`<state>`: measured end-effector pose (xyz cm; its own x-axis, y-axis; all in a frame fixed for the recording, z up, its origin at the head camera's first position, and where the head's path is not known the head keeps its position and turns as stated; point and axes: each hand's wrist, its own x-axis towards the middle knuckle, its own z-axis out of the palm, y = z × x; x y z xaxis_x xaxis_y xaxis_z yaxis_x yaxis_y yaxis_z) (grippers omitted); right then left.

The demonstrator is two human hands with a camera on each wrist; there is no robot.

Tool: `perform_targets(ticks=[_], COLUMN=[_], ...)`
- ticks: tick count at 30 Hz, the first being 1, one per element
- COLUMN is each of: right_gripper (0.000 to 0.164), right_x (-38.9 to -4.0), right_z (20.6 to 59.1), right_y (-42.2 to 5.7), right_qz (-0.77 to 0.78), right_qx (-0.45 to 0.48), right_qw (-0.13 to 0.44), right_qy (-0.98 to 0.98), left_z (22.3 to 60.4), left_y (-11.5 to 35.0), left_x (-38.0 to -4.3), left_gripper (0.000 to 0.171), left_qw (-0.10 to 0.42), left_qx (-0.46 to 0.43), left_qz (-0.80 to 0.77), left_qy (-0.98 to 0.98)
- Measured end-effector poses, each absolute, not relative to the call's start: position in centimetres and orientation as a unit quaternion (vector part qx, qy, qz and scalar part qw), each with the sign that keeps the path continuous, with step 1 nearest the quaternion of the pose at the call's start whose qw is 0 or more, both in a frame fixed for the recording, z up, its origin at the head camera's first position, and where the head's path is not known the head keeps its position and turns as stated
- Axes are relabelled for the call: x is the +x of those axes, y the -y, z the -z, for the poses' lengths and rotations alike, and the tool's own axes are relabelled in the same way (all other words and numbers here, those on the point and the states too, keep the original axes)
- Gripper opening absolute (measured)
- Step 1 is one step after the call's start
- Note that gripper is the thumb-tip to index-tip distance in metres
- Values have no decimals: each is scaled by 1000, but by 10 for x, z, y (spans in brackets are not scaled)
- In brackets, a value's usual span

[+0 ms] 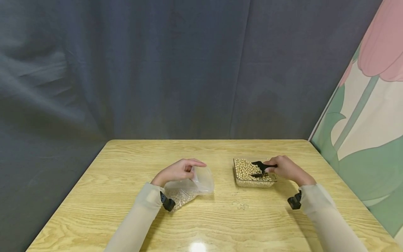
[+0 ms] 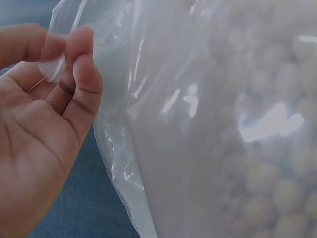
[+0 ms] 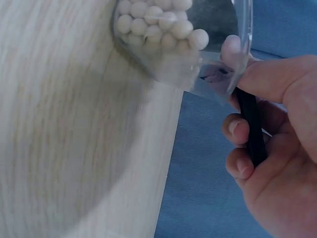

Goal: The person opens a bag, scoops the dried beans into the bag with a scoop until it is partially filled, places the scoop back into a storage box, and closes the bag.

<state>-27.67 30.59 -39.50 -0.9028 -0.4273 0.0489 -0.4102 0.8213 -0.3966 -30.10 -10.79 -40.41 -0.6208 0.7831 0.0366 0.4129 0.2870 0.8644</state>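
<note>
My left hand (image 1: 180, 172) pinches the rim of a clear plastic bag (image 1: 204, 182), holding its mouth up. Pale round beans (image 2: 277, 183) fill the bag's lower part, which rests on the table. To the right stands a clear rectangular container (image 1: 252, 183) of the same kind of beans (image 1: 245, 168). With curled fingers my right hand (image 1: 284, 168) grips the handle of a black scoop (image 1: 260, 166) at the container's right side. The scoop's blade dips among the beans, part of it hidden by them. In the right wrist view the black handle (image 3: 251, 129) runs across my fingers.
The wooden table (image 1: 220, 227) extends to a dark curtain (image 1: 176, 70) at the back. A few small clear bits (image 1: 241, 205) lie on the tabletop in front of the container. A wall with a tulip picture (image 1: 362, 140) borders the right side.
</note>
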Motion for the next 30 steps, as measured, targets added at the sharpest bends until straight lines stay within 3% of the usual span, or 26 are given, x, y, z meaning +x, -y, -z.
perform_targets(ticks=[4, 16, 30], right_gripper=[35, 42, 40], right_x=[-278, -277, -276], right_z=[399, 398, 412], right_y=[-307, -301, -305], right_qz=[215, 230, 263], right_qx=[-217, -187, -202], right_qw=[20, 88, 23], right_qy=[-952, -951, -943], left_z=[405, 408, 410], left_y=[108, 108, 108], left_x=[-301, -300, -301], left_gripper=[50, 52, 52], left_qw=[202, 211, 216], left_qx=[385, 385, 379], left_qz=[-458, -467, -474], left_qy=[-776, -768, -765])
